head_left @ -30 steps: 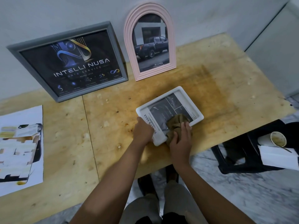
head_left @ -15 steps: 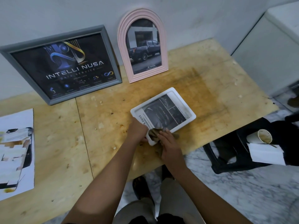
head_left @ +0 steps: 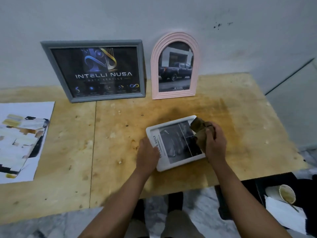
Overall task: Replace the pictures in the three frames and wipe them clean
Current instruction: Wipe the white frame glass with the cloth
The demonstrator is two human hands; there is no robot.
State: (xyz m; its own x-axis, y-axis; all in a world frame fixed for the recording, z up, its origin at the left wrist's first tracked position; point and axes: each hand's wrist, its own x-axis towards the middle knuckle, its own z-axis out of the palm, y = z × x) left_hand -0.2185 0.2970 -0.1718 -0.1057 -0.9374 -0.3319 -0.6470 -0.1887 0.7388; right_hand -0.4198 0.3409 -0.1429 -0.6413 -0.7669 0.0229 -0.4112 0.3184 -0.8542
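Note:
A white rectangular frame (head_left: 164, 166) with a dark car picture lies flat on the wooden table (head_left: 240, 131). My left hand (head_left: 148, 156) presses on its left edge, holding it down. My right hand (head_left: 215, 143) grips a crumpled brown cloth (head_left: 199, 127) against the frame's right side and far right corner. A grey frame (head_left: 142, 69) with a dark "INTELLI NUSA" poster and a pink arched frame (head_left: 155, 66) with a pickup truck photo lean upright against the wall behind.
A loose printed sheet (head_left: 22, 140) lies on the table's left end. To the right, below table level, a dark stool (head_left: 257, 186) carries a used paper cup (head_left: 287, 194) and white paper (head_left: 284, 213). My knees show under the near table edge.
My right hand has carried the cloth from the frame's near edge across to its far right side. The view has tilted and shifted; my left hand stays on the frame's left edge.

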